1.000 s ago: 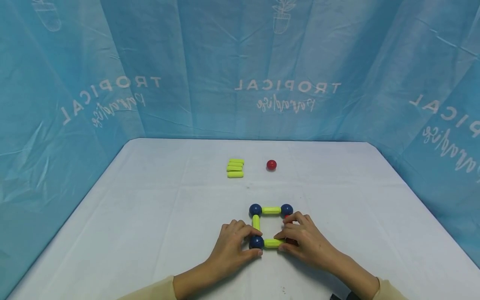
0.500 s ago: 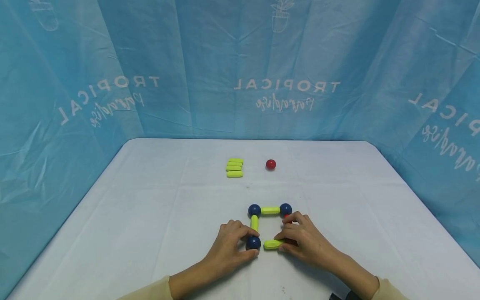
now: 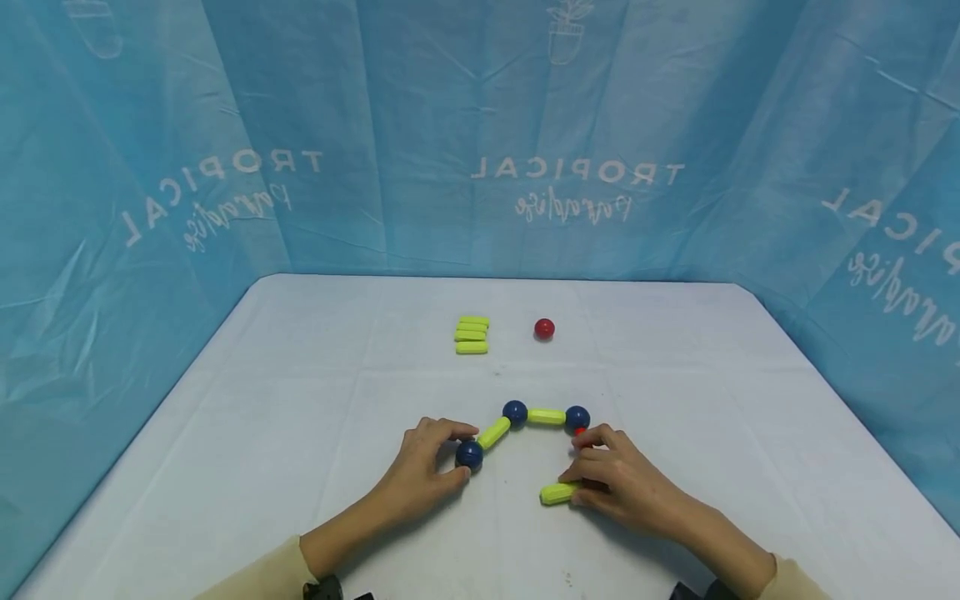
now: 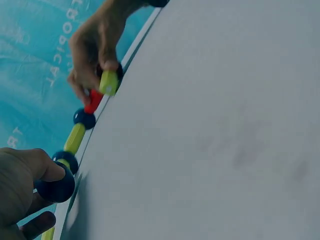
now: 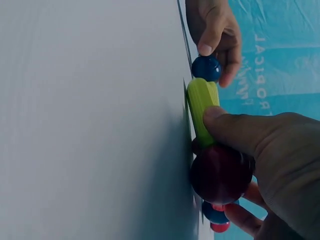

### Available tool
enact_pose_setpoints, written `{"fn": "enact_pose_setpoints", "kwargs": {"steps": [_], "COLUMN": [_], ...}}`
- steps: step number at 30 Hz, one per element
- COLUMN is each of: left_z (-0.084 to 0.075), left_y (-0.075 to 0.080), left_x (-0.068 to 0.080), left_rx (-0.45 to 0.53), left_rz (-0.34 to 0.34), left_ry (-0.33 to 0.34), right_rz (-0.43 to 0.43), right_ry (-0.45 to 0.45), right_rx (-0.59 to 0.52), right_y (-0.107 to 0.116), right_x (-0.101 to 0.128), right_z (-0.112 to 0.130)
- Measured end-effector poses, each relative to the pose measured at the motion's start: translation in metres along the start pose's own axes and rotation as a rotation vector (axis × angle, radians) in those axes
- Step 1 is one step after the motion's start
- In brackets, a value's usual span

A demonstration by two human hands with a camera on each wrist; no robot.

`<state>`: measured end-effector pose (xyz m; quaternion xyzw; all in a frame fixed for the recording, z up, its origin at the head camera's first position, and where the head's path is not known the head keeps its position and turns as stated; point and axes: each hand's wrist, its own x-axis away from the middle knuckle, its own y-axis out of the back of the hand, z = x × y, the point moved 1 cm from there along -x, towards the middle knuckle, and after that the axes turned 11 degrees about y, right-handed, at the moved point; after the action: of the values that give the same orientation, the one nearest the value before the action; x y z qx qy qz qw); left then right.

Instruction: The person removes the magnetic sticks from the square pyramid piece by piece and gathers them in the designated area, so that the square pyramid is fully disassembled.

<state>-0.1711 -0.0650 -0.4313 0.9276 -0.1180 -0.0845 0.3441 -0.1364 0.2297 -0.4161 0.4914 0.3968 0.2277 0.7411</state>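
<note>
Left hand [image 3: 422, 469] pinches a blue ball [image 3: 469, 455], now farther from the rod [image 3: 556, 494] the right hand [image 3: 621, 482] holds.

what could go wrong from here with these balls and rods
The left hand pinches the end blue ball, so a tug might part it from the slanted yellow rod.

The right hand's fingers partly cover the red rod in the head view; a bump there might loosen its joint.

The lone red ball sits apart on the white table and could roll if knocked.
</note>
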Motion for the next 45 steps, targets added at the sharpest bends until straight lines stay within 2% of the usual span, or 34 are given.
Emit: {"fn": "enact_pose_setpoints", "kwargs": {"steps": [4, 6, 9, 14, 18, 24, 29, 33, 37, 45], "left_z": [0.005, 0.006, 0.006, 0.002, -0.002, -0.012, -0.016, -0.016, -0.016, -0.013], "left_y": [0.008, 0.01, 0.009, 0.002, -0.004, -0.013, -0.018, -0.017, -0.015, -0.013], "left_x": [-0.008, -0.01, -0.013, -0.015, -0.016, -0.018, -0.018, -0.016, -0.016, -0.02], "left_rx": [0.035, 0.024, -0.028, -0.145, -0.181, -0.177, -0.188, -0.202, -0.202, -0.152], "left_rz": [0.004, 0.006, -0.002, -0.061, -0.102, -0.094, -0.09, -0.107, -0.115, -0.086], "left_ry": [0.085, 0.097, 0.082, 0.054, 0.04, 0.03, -0.003, 0.002, -0.005, -0.034], "right_rz": [-0.016, -0.013, 0.011, 0.087, 0.102, 0.088, 0.141, 0.166, 0.144, 0.121], "right_ry": [0.055, 0.069, 0.065, -0.024, -0.139, -0.214, -0.268, -0.27, -0.251, -0.213], "right_rx": [0.009, 0.011, 0.021, 0.06, 0.089, 0.148, 0.106, 0.083, 0.089, 0.068], "right_y": [0.003, 0.004, 0.007, 0.012, 0.013, 0.003, -0.009, -0.015, -0.017, -0.017], "right_x": [0.003, 0.004, 0.004, -0.007, -0.032, -0.073, -0.09, -0.092, -0.088, -0.077], "right_z": [-0.003, -0.004, -0.004, 0.001, 0.007, 0.007, -0.001, -0.007, -0.011, -0.015]}}
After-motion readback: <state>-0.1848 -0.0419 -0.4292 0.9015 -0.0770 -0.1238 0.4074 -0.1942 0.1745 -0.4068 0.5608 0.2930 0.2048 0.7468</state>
